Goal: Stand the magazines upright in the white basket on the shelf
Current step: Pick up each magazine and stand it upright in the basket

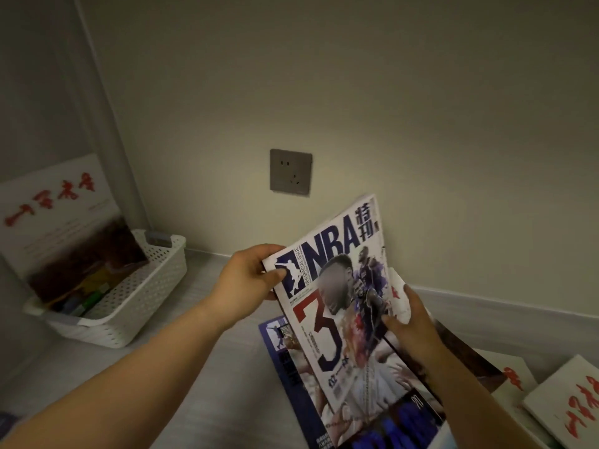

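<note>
I hold an NBA magazine [337,306] tilted up over the shelf. My left hand [249,280] grips its top left corner, thumb on the cover. My right hand [410,322] pinches its right edge, with another white magazine behind the fingers. A white perforated basket [146,296] sits at the left on the shelf. A white magazine with red lettering [61,215] stands in it, leaning against the left wall. A blue-edged magazine [291,367] lies flat under the one I hold.
More magazines with red lettering [564,403] lie in a loose pile at the right. A grey wall socket [290,172] is on the back wall above the shelf. Small coloured items [87,303] rest in the basket's bottom.
</note>
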